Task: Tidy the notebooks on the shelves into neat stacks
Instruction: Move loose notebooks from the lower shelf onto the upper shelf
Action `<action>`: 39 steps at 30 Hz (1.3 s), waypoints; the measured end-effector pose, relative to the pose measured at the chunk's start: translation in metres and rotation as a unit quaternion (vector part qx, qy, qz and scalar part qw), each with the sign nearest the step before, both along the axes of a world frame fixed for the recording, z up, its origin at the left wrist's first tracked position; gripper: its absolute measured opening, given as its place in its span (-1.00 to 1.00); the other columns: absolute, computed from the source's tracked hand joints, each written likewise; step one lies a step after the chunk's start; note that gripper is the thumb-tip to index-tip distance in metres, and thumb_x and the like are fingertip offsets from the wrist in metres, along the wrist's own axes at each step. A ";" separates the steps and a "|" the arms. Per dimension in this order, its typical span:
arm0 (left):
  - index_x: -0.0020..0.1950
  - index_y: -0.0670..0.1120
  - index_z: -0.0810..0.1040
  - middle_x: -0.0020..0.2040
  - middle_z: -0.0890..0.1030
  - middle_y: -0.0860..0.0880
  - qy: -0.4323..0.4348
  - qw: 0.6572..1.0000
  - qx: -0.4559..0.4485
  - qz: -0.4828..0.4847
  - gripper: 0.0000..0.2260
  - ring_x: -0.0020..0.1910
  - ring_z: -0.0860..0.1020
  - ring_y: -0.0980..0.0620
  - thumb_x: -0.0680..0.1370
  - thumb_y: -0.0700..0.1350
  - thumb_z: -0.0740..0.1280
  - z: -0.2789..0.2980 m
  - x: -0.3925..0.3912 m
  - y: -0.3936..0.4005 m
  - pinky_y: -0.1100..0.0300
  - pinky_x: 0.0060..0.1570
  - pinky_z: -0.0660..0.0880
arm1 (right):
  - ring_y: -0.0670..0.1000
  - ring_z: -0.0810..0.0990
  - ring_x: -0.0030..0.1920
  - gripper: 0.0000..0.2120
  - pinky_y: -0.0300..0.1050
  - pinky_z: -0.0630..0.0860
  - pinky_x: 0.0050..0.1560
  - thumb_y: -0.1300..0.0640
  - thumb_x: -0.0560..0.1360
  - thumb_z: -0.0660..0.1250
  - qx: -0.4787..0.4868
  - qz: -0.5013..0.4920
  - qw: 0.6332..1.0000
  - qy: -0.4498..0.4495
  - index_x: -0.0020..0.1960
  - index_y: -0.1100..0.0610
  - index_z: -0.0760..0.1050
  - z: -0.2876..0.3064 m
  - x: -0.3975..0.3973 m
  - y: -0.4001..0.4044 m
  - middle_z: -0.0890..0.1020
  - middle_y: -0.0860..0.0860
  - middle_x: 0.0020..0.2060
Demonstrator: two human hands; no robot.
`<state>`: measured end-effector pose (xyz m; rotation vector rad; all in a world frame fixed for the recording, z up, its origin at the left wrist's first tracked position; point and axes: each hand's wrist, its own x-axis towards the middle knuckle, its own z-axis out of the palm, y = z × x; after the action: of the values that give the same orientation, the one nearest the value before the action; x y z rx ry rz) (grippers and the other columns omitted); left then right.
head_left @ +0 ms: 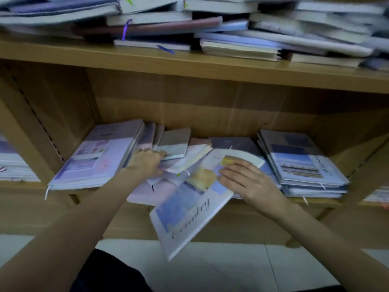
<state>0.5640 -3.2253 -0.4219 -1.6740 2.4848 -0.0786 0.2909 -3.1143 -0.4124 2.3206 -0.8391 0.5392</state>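
On the lower shelf (pixel 315 202) lie a neat lilac stack of notebooks (pixel 99 159) at the left, a neat blue stack (pixel 299 163) at the right, and a loose jumble of notebooks (pixel 179 148) between them. My left hand (pixel 147 163) reaches into the jumble, fingers curled around the edge of a small notebook. My right hand (pixel 248 182) lies on a large white and blue notebook with cursive lettering (pixel 189 207). That notebook tilts off the shelf's front edge.
The upper shelf board (pixel 147 62) carries a messy pile of several notebooks (pixel 210 28) with purple ribbons hanging out. More stacks sit in the compartments at far left (pixel 12 163) and far right (pixel 379 194). White floor tiles (pixel 231 268) lie below.
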 end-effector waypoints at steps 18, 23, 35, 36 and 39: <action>0.47 -0.07 0.15 0.47 0.22 -0.07 0.121 0.990 0.054 0.042 -0.44 0.42 0.21 -0.13 0.56 0.10 0.22 -0.038 -0.034 0.034 0.03 0.33 0.22 | 0.10 0.52 0.21 -0.56 -0.10 0.44 0.11 -0.01 0.57 0.23 0.473 -0.293 0.821 -0.128 0.42 0.06 0.30 -0.001 -0.028 -0.024 0.53 0.13 0.24; 0.49 -0.11 0.05 0.51 0.09 -0.13 0.086 0.992 0.037 0.080 -0.26 0.46 0.10 -0.18 0.48 0.23 0.27 -0.047 -0.052 0.039 -0.04 0.39 0.14 | 0.01 -0.05 0.52 -0.20 -0.06 0.00 0.47 -0.14 0.51 0.29 0.509 -0.284 0.812 0.020 0.54 0.04 -0.09 -0.055 -0.044 -0.026 -0.06 -0.05 0.53; 0.31 0.00 0.43 0.14 0.57 -0.09 0.206 0.972 -0.084 0.077 -0.65 0.14 0.50 -0.13 0.53 -0.02 0.25 -0.009 -0.053 0.028 0.08 0.00 0.47 | 0.12 0.49 0.22 -0.70 -0.06 0.46 0.05 0.10 0.61 0.16 0.392 -0.350 0.850 -0.029 0.32 0.08 0.41 -0.042 0.002 -0.052 0.51 0.07 0.25; 0.30 0.03 0.46 0.08 0.61 -0.10 0.233 0.963 -0.097 0.091 -0.66 0.09 0.54 -0.15 0.52 -0.03 0.27 0.004 -0.049 0.022 0.07 -0.05 0.47 | 0.13 0.51 0.18 -0.75 -0.06 0.46 0.02 0.13 0.59 0.18 0.390 -0.359 0.848 -0.010 0.25 0.12 0.45 -0.037 0.012 -0.057 0.54 0.11 0.19; 0.28 0.09 0.51 0.01 0.64 -0.14 0.277 0.947 -0.121 0.111 -0.66 0.02 0.56 -0.21 0.50 -0.03 0.30 0.033 -0.037 0.009 0.06 -0.12 0.48 | 0.16 0.54 0.11 -0.90 -0.07 0.44 -0.09 0.17 0.56 0.23 0.421 -0.330 0.843 -0.061 -0.01 0.19 0.47 -0.030 0.038 -0.066 0.58 0.17 0.04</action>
<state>0.5269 -3.2166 -0.3894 -2.3429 2.7245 0.1391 0.3290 -3.1803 -0.4424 2.4537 -2.1645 -0.0279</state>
